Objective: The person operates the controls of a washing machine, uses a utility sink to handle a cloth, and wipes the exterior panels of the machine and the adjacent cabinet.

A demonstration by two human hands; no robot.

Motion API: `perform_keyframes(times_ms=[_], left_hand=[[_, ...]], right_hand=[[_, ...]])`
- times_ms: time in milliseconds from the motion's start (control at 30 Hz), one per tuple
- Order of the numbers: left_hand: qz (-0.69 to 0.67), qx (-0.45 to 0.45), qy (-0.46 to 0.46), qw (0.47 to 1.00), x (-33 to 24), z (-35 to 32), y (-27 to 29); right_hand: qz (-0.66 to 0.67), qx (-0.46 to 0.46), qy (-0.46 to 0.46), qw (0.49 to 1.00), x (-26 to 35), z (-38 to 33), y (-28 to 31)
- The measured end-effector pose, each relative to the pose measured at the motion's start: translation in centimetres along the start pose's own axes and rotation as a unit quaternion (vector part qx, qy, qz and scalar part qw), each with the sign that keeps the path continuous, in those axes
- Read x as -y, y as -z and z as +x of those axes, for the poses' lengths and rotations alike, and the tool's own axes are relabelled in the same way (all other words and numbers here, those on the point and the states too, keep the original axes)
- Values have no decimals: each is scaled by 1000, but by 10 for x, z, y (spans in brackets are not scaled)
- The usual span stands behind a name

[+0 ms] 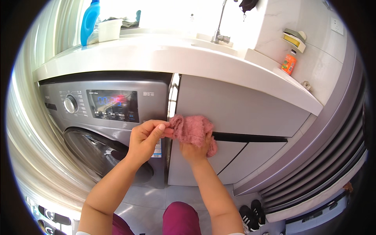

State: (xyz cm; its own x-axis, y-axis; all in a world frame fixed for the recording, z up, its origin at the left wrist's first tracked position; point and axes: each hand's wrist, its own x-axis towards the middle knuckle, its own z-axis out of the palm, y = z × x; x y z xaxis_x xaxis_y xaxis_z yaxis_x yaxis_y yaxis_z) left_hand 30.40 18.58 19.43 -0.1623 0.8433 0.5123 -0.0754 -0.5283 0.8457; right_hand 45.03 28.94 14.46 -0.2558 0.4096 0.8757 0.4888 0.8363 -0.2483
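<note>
A fuzzy dusty-pink cloth (192,128) is bunched up in front of the grey cabinet panel (235,103), beside the washing machine's right edge. My left hand (145,140) pinches its left corner between thumb and fingers. The cloth drapes over my right hand (194,152), which grips it from below; most of those fingers are hidden under the fabric. Close to my left hand is the silver-grey washing machine (154,105), with its lit display (113,105), round knob (70,104) and dark glass door (96,150).
Above runs a white countertop (156,60) with a blue bottle (90,23), a white container (110,30), a faucet (219,37) and an orange bottle (289,62). Pale curtains (23,129) hang at left. Black shoes (250,215) stand on the floor at lower right.
</note>
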Motion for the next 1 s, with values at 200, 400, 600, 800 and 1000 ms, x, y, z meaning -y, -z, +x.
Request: perform_keyframes(times_ms=[200,400,600,800,1000], left_hand=[[217,18,-182,959,5,1,-38],[334,104,-250,903,9,-1,-20],[396,156,-313,849,12,-6,-21],[447,63,-385,805,21,1,-34],[442,-16,-449,776,46,16,-33]], right_hand=[[-201,-1,65,977,-26,8,15],[-173,-175,-107,963,-122,20,107],[-105,-436,-259,856,-194,43,202],[-155,-269,-50,949,-70,58,89],[-112,-144,230,956,18,87,18]])
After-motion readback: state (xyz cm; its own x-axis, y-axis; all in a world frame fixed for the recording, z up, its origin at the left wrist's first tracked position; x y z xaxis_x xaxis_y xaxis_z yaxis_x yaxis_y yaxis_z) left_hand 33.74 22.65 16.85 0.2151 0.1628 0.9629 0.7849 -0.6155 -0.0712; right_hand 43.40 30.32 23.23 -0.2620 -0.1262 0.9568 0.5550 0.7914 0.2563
